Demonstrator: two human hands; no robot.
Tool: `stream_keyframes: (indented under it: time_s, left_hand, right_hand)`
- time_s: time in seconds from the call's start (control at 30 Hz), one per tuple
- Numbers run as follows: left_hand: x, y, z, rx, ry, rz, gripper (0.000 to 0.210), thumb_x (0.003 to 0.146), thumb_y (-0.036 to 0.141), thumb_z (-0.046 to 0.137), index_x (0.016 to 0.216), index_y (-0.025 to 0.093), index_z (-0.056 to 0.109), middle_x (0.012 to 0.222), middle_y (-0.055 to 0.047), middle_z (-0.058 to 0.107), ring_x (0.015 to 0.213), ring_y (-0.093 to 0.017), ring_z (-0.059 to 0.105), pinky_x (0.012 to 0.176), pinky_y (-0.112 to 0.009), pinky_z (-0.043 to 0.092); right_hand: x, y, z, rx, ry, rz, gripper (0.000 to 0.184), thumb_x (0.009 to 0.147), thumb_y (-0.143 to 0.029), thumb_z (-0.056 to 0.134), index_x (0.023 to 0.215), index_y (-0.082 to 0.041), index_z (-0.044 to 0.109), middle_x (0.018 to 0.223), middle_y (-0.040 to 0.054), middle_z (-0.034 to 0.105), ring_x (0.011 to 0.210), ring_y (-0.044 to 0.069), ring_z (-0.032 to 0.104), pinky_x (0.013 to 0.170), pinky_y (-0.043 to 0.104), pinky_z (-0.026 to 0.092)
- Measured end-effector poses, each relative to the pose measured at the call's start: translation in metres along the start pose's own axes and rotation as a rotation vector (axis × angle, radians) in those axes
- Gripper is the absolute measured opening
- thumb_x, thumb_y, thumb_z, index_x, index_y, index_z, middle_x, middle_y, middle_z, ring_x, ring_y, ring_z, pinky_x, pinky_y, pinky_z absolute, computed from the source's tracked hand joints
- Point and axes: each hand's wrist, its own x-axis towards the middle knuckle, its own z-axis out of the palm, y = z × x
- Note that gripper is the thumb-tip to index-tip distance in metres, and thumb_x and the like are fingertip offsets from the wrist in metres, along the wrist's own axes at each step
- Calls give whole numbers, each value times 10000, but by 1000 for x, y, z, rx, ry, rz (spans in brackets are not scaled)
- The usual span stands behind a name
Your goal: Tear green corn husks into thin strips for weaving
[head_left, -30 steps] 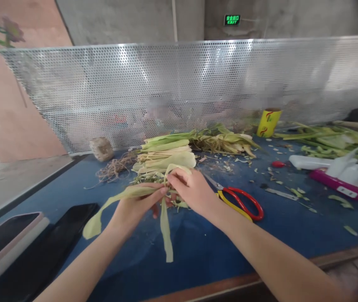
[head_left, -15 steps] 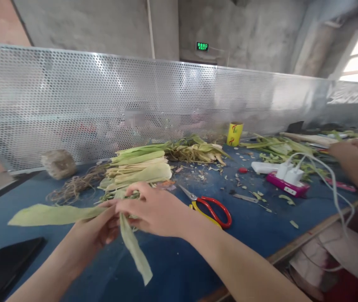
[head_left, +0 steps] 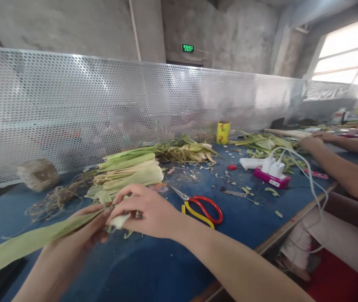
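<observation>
My left hand (head_left: 86,230) is closed on a long, pale green corn husk (head_left: 37,241), whose free end reaches out to the left edge. Close against its fingertips, my right hand (head_left: 149,212) bends its fingers around a whitish end of husk (head_left: 120,220). How the pieces join between the fingers is hidden. Just behind the hands lies a stack of flat corn husks (head_left: 131,163). Scissors (head_left: 197,207) with one red and one yellow handle rest right of my right hand, blades pointing away.
A tangle of twine (head_left: 61,197) and a rough roll (head_left: 38,174) lie at left. A yellow roll (head_left: 223,132) stands near the perforated metal screen (head_left: 153,105). A purple power strip (head_left: 271,178) with white cables sits at right, near a co-worker's arms (head_left: 342,163). Husk scraps litter the blue table (head_left: 128,268).
The camera view has shifted. The husk in my left hand now slants lower and farther left. The strip that hung below my hands is now gathered by my right fingers.
</observation>
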Motion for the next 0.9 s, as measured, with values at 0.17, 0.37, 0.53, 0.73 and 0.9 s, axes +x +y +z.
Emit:
stream_keyframes:
  time_s: [0.17, 0.37, 0.53, 0.73, 0.9]
  left_hand:
    - [-9, 10, 7, -195, 35, -98, 609, 299, 392, 814, 815, 179, 571, 665, 47, 611, 552, -87, 508, 466, -162, 426]
    - [-10, 4, 6, -87, -18, -14, 445, 428, 319, 794, 811, 169, 625, 737, 10, 662, 579, -109, 569, 490, -172, 466]
    - [-9, 1, 6, -42, -47, 59, 321, 455, 278, 784, 733, 171, 664, 687, 9, 667, 514, -100, 559, 446, -170, 461]
    - [-5, 4, 2, -237, -13, -76, 243, 496, 146, 755, 718, 154, 657, 667, 19, 670, 543, -93, 602, 439, -127, 500]
    - [-1, 5, 4, -367, 101, -243, 151, 675, -6, 570, 698, 116, 658, 638, 1, 677, 535, -66, 631, 495, -88, 528]
  right_hand:
    - [2, 3, 10, 483, 178, 355, 210, 790, -336, 520, 837, -155, 616, 731, 26, 588, 581, 97, 560, 499, 200, 441]
    - [3, -1, 10, 678, 252, 624, 131, 747, -266, 554, 693, -150, 528, 569, -34, 517, 356, 50, 476, 333, 166, 354]
    - [1, -3, 9, 580, 187, 611, 114, 762, -244, 535, 700, -164, 483, 557, -51, 479, 323, 42, 464, 285, 143, 343]
    - [2, 1, -3, 591, 103, 676, 492, 730, -276, 578, 1088, -230, 243, 872, 9, 535, 364, 96, 538, 316, 262, 471]
    - [-4, 7, -5, -60, 166, 311, 746, 658, -236, 646, 1221, -226, 157, 1205, 134, 405, 716, 141, 588, 647, 342, 523]
